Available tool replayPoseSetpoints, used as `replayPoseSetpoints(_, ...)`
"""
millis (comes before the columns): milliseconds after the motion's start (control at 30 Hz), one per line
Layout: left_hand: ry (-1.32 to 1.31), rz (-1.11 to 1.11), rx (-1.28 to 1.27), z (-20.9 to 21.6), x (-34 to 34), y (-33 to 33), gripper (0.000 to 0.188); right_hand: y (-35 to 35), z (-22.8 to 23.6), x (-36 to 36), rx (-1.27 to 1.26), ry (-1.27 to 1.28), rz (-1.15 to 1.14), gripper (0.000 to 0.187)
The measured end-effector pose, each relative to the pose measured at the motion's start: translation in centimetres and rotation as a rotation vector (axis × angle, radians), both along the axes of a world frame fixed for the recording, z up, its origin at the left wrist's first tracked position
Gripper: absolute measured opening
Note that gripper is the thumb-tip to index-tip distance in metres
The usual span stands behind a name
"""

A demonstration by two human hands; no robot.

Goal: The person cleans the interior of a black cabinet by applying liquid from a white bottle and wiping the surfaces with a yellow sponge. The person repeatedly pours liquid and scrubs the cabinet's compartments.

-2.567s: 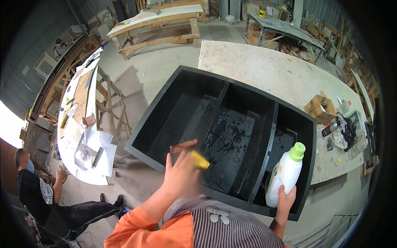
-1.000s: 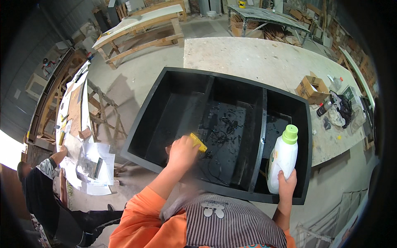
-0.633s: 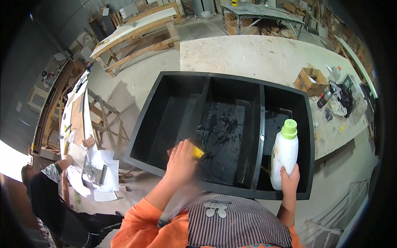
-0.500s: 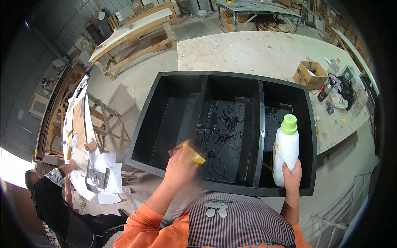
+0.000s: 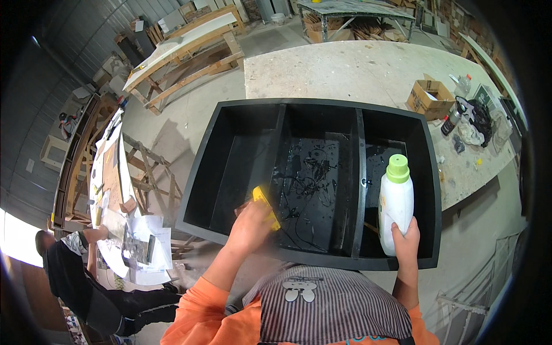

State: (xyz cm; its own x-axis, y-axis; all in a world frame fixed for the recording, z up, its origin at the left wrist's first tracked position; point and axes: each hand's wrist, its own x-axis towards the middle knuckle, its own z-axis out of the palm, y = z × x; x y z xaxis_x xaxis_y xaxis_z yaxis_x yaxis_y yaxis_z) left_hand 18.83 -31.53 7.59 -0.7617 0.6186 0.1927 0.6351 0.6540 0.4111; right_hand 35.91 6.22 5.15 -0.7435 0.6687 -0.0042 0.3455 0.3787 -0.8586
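Note:
A black wooden box (image 5: 356,263) with three compartments lies open side up in front of me. My left hand (image 5: 251,224) is closed on a flat yellow scraper (image 5: 266,208), held over the divider between the left and middle compartments. Shiny liquid lies in squiggles and drops on the middle compartment's bottom (image 5: 313,172). Over the right compartment, my right hand (image 5: 406,237) grips a white bottle (image 5: 397,201) low on its body. The bottle stands nearly upright, its green cap (image 5: 397,168) on top. Fewer wet drops show on the right compartment's bottom.
Beyond the box is a pale worktable (image 5: 322,66). On its right are a cardboard box (image 5: 430,99), a dark spray can (image 5: 451,122) and plastic bags (image 5: 476,122). At left, a person in black (image 5: 80,282) leans to a bench with papers (image 5: 148,247). A wooden trestle table (image 5: 184,43) stands farther back.
My left hand has turned the yellow scraper more upright and shifted it slightly left. The bottle in my right hand has moved slightly left and up.

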Motion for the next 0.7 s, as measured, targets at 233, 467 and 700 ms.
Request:
replayPoseSetpoints(233, -0.091, 0.449, 0.179, -2.3, -3.0, 2.3, 0.031, 0.0, 0.1, -0.1, 0.026, -0.002, 0.014, 0.038)
replayPoseSetpoints(467, -0.019, 0.360, -0.194, -2.5, -0.5, 2.0, 0.052, 0.0, 0.3, 0.0, -0.022, -0.051, -0.025, 0.037)
replayPoseSetpoints(700, -0.030, 0.203, -0.223, -2.0, -0.4, 1.5, 0.062, -0.3, 0.6, -0.1, -0.013, -0.013, -0.033, 0.036)
